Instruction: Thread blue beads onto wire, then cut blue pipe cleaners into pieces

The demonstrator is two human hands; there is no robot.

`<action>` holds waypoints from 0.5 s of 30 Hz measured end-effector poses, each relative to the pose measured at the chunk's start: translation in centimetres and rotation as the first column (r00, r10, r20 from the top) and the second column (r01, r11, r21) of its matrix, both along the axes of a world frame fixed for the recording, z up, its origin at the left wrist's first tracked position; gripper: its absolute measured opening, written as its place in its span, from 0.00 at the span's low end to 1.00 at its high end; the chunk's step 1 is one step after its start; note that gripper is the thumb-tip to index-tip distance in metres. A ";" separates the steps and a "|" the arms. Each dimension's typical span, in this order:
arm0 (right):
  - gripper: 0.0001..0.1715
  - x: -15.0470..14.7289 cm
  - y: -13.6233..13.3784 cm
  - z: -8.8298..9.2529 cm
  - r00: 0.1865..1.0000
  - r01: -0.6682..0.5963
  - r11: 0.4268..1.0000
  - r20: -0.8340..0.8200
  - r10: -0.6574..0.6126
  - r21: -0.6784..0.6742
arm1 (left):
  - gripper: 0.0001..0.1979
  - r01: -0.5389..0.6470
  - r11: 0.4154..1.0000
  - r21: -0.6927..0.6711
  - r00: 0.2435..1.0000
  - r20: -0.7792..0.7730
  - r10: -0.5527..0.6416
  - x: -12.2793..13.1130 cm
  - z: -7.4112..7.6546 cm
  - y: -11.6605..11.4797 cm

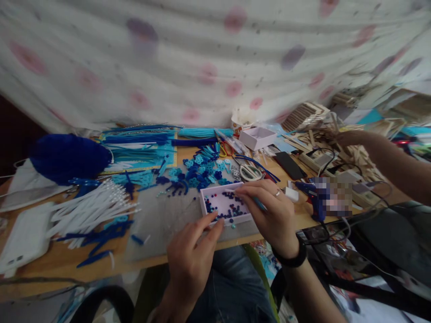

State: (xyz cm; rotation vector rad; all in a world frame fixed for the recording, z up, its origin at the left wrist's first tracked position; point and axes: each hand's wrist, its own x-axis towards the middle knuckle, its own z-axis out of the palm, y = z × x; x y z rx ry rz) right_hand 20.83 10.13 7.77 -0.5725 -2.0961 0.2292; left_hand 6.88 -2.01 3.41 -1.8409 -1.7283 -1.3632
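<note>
A shallow white box [205,208] holding many dark blue beads [234,210] and a few red ones sits near the table's front edge. Over its right side, my right hand [269,208] is closed in a pinch on a thin pipe cleaner [258,203]; a white end and a light-blue length show between the fingers. My left hand [191,251] rests at the box's near-left rim, fingers stretched out, thumb and index tips by the beads. Blue flower shapes [198,170] lie heaped just behind the box.
White stems [94,211], a dark blue fluffy ball [69,157] and a white phone-like case [28,235] lie left. Behind are blue pipe cleaners [141,154], scissors [251,172] and another white box [257,138]. Right are a phone [289,165], a glue gun [314,199] and another person's arm [387,152].
</note>
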 end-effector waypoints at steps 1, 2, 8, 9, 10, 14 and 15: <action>0.08 0.2 0.4 0.1 1.000 0.021 1.000 -0.002 -0.021 0.018 | 0.09 0.016 1.000 -0.007 1.000 0.018 -0.016 0.1 0.0 -0.1; 0.07 0.4 0.8 0.2 0.999 0.047 0.998 -0.010 -0.047 0.034 | 0.09 0.032 0.999 -0.019 0.999 0.045 -0.031 0.1 0.1 -0.1; 0.06 3.1 3.8 1.4 0.925 0.358 0.925 -0.181 -0.334 0.123 | 0.09 0.177 0.982 -0.057 0.973 0.159 -0.167 -0.1 -0.3 -0.7; 0.06 3.5 4.1 1.5 0.906 0.397 0.911 -0.207 -0.369 0.113 | 0.09 0.196 0.979 -0.050 0.970 0.156 -0.186 -0.2 -0.3 -0.8; 0.05 3.9 4.3 1.5 0.892 0.415 0.905 -0.232 -0.387 0.088 | 0.10 0.201 0.979 -0.040 0.969 0.153 -0.192 -0.3 -0.4 -0.8; 0.07 4.0 2.4 0.7 0.907 0.222 0.966 -0.336 -0.254 -0.131 | 0.12 0.086 0.996 -0.002 0.951 0.298 -0.082 -0.2 -0.3 -0.6; 0.09 3.7 1.4 0.3 0.922 0.129 0.976 -0.342 -0.184 -0.176 | 0.10 0.055 0.998 -0.015 0.917 0.395 -0.045 -0.1 -0.1 -0.4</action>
